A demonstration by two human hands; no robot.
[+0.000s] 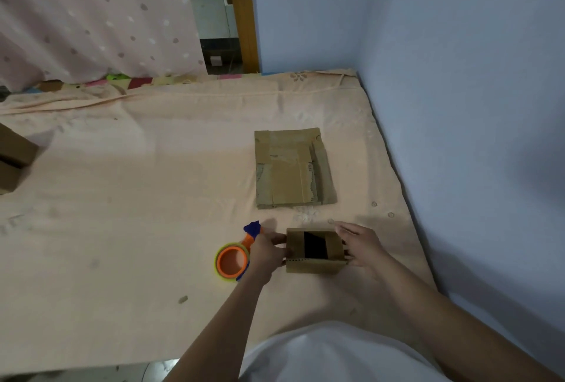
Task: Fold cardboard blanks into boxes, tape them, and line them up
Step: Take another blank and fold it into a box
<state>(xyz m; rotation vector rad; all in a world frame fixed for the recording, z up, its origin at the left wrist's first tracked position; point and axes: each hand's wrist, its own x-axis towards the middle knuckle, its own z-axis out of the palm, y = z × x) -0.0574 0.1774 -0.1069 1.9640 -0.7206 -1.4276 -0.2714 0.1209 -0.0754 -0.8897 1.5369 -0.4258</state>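
**Small box held between both hands on the bed**

A partly folded cardboard box (pixel 315 251) stands on the peach sheet of the bed (pixel 137 198), directly in front of the person, its top still open onto a dark interior. The left hand (pixel 267 251) grips the box's left side, fingers curled against the cardboard. The right hand (pixel 362 245) holds the right side, its fingers reaching along the far edge and thumb near the front corner. The box sits squarely between the two hands.

Just left of the left hand lies a tape dispenser (pixel 234 261) with an orange core and blue handle; the wrist covers part of it. Beyond the box, well apart, a flat cardboard blank (pixel 293 167) lies on the sheet, patched with strips of tape.

At the left edge, brown finished boxes (pixel 13 158) are cut off by the frame, so their number cannot be told. The box's flaps and the fingertips behind it are hard to make out.
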